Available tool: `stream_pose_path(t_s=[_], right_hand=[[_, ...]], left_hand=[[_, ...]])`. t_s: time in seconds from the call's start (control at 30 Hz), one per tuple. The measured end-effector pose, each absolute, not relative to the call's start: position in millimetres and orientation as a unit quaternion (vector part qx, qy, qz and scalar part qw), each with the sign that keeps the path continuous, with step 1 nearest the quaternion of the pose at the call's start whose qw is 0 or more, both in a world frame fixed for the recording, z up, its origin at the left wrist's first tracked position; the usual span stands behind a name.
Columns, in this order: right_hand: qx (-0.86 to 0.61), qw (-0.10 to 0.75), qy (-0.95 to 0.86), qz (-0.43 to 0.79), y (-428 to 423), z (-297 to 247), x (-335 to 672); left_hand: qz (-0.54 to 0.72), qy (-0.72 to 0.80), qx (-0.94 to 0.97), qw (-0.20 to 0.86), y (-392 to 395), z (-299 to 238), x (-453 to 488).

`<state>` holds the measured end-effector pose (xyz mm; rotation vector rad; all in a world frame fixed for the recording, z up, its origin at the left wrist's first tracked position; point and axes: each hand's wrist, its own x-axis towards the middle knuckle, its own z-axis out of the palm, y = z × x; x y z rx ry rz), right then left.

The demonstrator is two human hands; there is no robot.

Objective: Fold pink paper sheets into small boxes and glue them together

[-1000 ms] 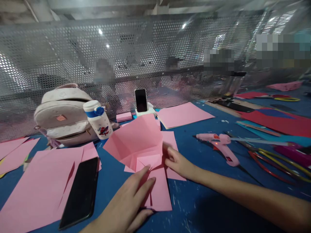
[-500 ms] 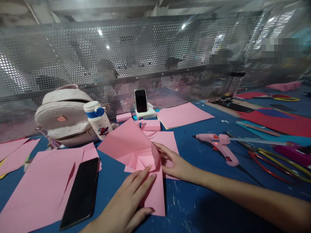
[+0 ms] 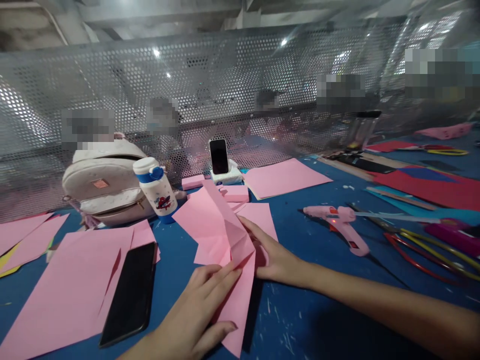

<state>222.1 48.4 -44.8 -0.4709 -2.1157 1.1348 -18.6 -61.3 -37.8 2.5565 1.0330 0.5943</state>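
Observation:
A folded sheet of pink paper (image 3: 236, 235) stands partly raised in front of me, its creased upper flap bent over and its lower strip slanting toward me. My left hand (image 3: 198, 295) holds its near left side, fingertips at the lower fold and the thumb lower down by the strip. Around the right side of the sheet curls my right hand (image 3: 275, 260), some of its fingers hidden behind the paper. Another pink sheet (image 3: 264, 217) lies flat underneath and behind.
Left are more pink sheets (image 3: 63, 285), a black phone (image 3: 129, 295), a water bottle (image 3: 155, 190) and a white backpack (image 3: 105, 180). A pink glue gun (image 3: 337, 222) and scissors (image 3: 423, 255) lie right. Behind stand an upright phone (image 3: 219, 156) and a perforated metal screen (image 3: 225, 75).
The raised flap has folded inward and narrowed, with new creases showing. The paper's lower strip has swung left and toward me. Both hands stay on the paper; the view shifts slightly.

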Motion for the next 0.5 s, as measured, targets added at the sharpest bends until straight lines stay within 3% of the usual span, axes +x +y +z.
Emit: stream_pose_path(t_s=[0.3,0.5], right_hand=[[-0.123,0.422,-0.850,0.290,44.0,-38.6,224.7],[-0.138,0.428,-0.834,0.318,33.8,-30.8,221.8]], left_hand=[[0.247,0.380,0.873,0.180,-64.5,-28.7,-16.5],[0.291,0.382,0.862,0.165,-68.8,-24.5,-12.9]])
